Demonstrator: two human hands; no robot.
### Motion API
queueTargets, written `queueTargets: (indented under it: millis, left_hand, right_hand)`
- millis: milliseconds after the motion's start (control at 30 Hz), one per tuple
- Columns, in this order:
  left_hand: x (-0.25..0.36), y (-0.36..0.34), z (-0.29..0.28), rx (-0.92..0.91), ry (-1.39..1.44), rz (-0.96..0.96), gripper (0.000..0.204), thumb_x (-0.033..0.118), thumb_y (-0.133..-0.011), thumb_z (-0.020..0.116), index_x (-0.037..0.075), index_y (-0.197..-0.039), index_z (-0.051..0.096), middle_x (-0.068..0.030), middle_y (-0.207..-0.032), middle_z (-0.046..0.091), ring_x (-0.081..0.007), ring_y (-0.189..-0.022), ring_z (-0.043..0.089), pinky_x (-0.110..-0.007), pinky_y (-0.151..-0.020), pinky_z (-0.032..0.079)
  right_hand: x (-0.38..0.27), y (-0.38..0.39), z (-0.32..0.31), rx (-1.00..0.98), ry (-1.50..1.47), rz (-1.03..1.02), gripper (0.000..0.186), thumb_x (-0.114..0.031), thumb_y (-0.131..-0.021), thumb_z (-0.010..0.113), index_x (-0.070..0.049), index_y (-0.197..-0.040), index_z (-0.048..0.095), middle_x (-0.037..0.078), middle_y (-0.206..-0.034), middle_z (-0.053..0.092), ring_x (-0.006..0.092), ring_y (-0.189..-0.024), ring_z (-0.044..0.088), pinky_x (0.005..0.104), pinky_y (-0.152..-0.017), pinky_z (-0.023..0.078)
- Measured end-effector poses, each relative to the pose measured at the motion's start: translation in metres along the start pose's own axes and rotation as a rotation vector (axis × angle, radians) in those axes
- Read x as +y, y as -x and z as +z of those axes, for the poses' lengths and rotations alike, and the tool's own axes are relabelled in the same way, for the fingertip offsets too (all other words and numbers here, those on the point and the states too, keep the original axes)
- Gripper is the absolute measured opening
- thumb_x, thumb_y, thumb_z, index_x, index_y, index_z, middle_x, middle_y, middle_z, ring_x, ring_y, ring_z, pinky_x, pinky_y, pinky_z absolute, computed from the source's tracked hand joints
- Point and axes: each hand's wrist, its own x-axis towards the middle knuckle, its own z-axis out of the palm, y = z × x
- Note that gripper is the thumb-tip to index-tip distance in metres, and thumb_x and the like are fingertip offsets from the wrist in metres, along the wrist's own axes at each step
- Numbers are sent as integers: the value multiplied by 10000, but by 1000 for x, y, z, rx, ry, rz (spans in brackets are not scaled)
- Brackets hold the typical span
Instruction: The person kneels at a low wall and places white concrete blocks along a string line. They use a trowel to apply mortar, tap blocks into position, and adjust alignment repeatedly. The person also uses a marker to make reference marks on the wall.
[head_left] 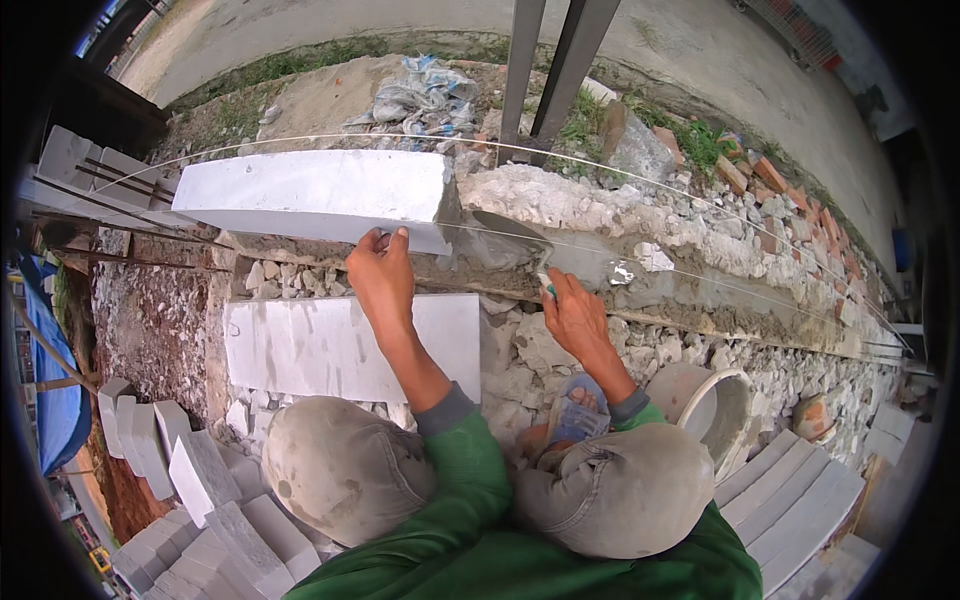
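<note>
A long white lightweight block [315, 185] lies on a bed of grey mortar [590, 262] along a low wall. My left hand [383, 280] is at the block's near face, close to its right end. Its fingers are curled in a pinch at the level of a thin string line [690, 272]; whatever they hold is hidden. My right hand [580, 318] grips the handle of a trowel [510, 228], whose blade reaches left over the mortar beside the block's end. A second white block [350, 345] rests on rubble nearer to me, below my left forearm.
Stacked blocks stand at lower left [215, 530] and lower right [785, 495]. Beside my right knee is a mortar-stained bucket [715, 405]. A metal post [560, 80] rises beyond the wall, near crumpled plastic sacks [425, 98]. Broken bricks [770, 175] lie at far right.
</note>
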Motion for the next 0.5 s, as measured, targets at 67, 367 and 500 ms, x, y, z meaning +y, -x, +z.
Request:
queueTargets:
  millis: [67, 367, 500]
  left_hand:
    - [-5, 3, -2, -3, 3, -23, 507, 219, -954, 722, -136, -1311, 666, -256, -1189, 755, -352, -1087, 740, -423, -963, 557]
    - [-26, -10, 5, 115, 77, -32, 415, 136, -962, 649, -87, -1311, 669, -244, -1171, 729, -343, -1055, 712, -440, -932, 542]
    - [-8, -6, -6, 408, 33, 65, 366, 151, -966, 674, -51, -1271, 661, -194, -1145, 675, -302, -1018, 665, -434, -894, 537]
  right_hand:
    - [0, 4, 0, -32, 0, 10, 398, -205, -996, 646, -44, -1352, 572, 208, -1074, 671, 457, -848, 702, 552, -707, 563]
    - [1, 5, -4, -44, 11, 14, 338, -201, -985, 648, -48, -1279, 582, 192, -1063, 676, 453, -842, 700, 555, -703, 560]
    - [3, 6, -5, -49, -2, 18, 316, -202, -986, 648, -48, -1255, 587, 193, -1048, 674, 460, -817, 694, 553, -705, 558]
